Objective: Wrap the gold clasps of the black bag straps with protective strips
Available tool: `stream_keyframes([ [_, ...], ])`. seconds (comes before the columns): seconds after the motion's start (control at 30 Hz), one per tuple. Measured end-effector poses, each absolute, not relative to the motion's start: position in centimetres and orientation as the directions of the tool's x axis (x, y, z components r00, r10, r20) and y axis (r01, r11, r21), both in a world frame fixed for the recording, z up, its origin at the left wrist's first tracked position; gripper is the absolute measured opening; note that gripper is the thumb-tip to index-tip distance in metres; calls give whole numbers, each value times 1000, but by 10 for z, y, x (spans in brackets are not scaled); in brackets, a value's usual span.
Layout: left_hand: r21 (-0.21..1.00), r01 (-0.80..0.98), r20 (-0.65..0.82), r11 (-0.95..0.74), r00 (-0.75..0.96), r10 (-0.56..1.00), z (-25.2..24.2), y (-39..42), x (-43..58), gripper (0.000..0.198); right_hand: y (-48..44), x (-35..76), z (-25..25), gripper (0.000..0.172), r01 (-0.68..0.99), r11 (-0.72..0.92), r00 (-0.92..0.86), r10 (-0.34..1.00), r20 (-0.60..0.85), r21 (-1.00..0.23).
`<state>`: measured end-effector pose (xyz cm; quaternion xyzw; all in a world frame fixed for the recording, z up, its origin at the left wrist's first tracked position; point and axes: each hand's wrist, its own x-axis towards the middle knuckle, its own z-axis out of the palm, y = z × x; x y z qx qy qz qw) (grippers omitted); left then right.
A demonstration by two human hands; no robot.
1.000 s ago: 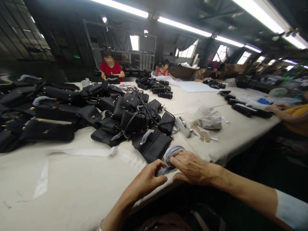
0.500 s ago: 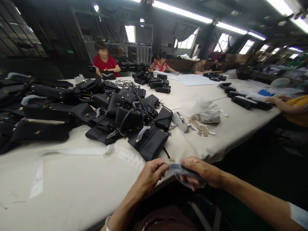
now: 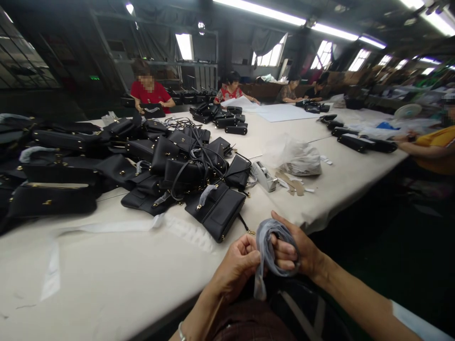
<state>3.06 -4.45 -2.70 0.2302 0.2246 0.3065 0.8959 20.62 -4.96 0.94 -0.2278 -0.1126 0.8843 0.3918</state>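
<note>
A bag strap (image 3: 263,239) in filmy, see-through plastic is coiled into a ring, its loose end hanging below. My right hand (image 3: 306,247) holds the coil, with fingers through its middle and the thumb raised behind it. At the coil's left side, my left hand (image 3: 239,264) pinches the strap between thumb and fingers. Just beyond my hands lies a black handbag (image 3: 221,208) with a plastic-wrapped handle and gold-coloured fittings. Both hands are over the table's near edge.
A heap of black handbags (image 3: 167,156) covers the table's left and middle. A tape dispenser (image 3: 263,176) stands before a clear plastic bag (image 3: 302,157). White strips (image 3: 106,225) lie at left. A co-worker in yellow (image 3: 435,144) sits right; several others work across the table.
The coil has turned from nearly edge-on to facing me, and its loose end now hangs down. My right thumb has lifted. The view has shifted slightly.
</note>
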Motion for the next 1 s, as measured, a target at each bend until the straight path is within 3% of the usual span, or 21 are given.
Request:
stream_keyframes([
  [0.17, 521, -448, -233, 726, 744, 626, -30, -52, 31, 47, -51, 207, 2, 73, -644, -679, -608, 734, -304, -352],
  [0.33, 516, -486, -153, 705, 757, 635, -26, -59, 34, 52, -55, 208, -10, 75, -566, -730, -611, 684, -399, -383],
  [0.6, 587, -420, -280, 692, 697, 660, -62, -61, 36, 53, -60, 200, -26, 40, -751, -548, -213, 728, -651, -367],
  [0.73, 580, -364, -302, 729, 735, 607, -71, -64, 34, 56, -59, 194, -42, 37, -738, -554, -155, 694, -703, -384],
  [0.9, 723, -293, -251, 626, 733, 632, -63, -54, 23, 39, -51, 183, -72, 32, -681, -538, -45, 709, -704, -498],
  [1.0, 904, -181, -179, 387, 662, 728, -56, -44, 17, 21, -42, 175, -90, 30, -637, -509, 6, 748, -664, -579],
])
